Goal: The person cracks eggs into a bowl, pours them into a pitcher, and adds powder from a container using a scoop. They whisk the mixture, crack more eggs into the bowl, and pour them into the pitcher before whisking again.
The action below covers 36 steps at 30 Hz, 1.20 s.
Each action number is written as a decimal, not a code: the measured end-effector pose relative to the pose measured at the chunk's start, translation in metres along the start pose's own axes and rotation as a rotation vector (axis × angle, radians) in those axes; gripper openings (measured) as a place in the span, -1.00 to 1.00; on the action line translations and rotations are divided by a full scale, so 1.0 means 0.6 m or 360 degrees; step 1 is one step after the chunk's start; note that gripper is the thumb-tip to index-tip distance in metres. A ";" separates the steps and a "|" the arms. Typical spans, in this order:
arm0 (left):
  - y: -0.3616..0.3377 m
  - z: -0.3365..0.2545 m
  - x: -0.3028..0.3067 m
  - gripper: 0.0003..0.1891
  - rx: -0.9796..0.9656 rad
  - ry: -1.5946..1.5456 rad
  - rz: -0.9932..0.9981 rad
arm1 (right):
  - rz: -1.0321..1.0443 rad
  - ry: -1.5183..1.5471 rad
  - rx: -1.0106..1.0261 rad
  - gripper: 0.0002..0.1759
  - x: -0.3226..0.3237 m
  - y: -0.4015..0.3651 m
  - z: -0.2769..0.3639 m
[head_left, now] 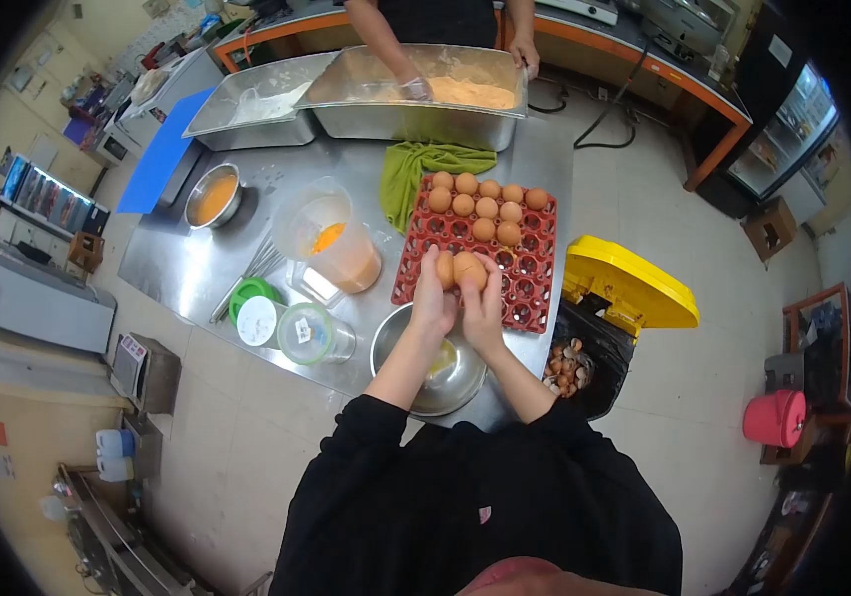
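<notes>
My left hand (432,301) is closed around a brown egg (446,269). A second brown egg (469,268) sits in the fingers of my right hand (483,313), and the two eggs are side by side, seemingly touching. Both hands are over the near left part of a red egg tray (538,288), whose far rows carry several whole eggs (486,208). Below my wrists stands a steel mixing bowl (458,389) with some yellowish liquid in it, partly covered by my forearms.
Left of my hands are a plastic pitcher (351,260) with orange contents, lidded containers (308,335), a whisk (256,263) and a small steel bowl (229,205). A yellow-lidded bin (634,278) holds eggshells. Across the table, another person's hand reaches into a steel pan (405,119) near a green cloth (415,174).
</notes>
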State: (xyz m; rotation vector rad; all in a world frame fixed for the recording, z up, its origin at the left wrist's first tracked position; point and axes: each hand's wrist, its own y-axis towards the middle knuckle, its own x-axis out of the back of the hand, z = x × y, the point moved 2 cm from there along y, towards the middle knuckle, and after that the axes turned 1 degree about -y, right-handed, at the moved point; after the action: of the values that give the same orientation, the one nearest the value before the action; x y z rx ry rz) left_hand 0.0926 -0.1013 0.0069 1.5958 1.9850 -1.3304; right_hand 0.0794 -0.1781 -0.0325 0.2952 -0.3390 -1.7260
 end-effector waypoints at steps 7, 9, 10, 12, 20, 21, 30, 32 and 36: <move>-0.017 -0.036 0.101 -0.67 -0.0349 0.0717 0.0189 | 0.0639 0.1122 -0.1252 -0.63 0.027 0.016 0.058; -0.046 -0.055 0.114 -0.60 -0.0521 0.1055 0.0282 | 0.0838 0.1056 -0.1330 -0.67 0.033 0.011 0.041; -0.057 -0.063 0.124 -0.55 -0.0602 0.1224 0.0412 | 0.0915 0.1005 -0.1385 -0.67 0.033 0.008 0.040; -0.078 -0.074 0.131 -0.50 -0.0585 0.1347 0.0558 | 0.1135 0.0733 -0.1384 -0.64 0.025 -0.003 0.038; -0.113 -0.090 0.155 -0.65 -0.1130 0.2009 0.0543 | 0.1590 -0.0116 -0.0598 -0.54 0.012 -0.025 0.050; -0.116 -0.089 0.154 -0.66 -0.1184 0.2050 0.0518 | 0.1567 -0.0206 -0.0396 -0.53 0.010 -0.026 0.048; -0.118 -0.079 0.172 -0.67 -0.1552 0.2036 0.0405 | 0.1694 -0.0384 -0.0178 -0.49 0.004 -0.025 0.070; -0.113 -0.085 0.181 -0.67 -0.1496 0.2028 0.0405 | 0.1743 -0.0442 -0.0034 -0.48 0.003 -0.018 0.069; -0.114 -0.102 0.188 -0.68 -0.1416 0.2108 0.0541 | 0.1834 -0.0648 0.0403 -0.44 0.002 -0.010 0.078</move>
State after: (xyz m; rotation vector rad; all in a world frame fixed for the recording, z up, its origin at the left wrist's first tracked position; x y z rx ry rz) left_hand 0.0119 0.0190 -0.0044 2.2324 2.0653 0.9672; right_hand 0.0559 -0.1753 0.0086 -0.0928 -0.8330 -0.5839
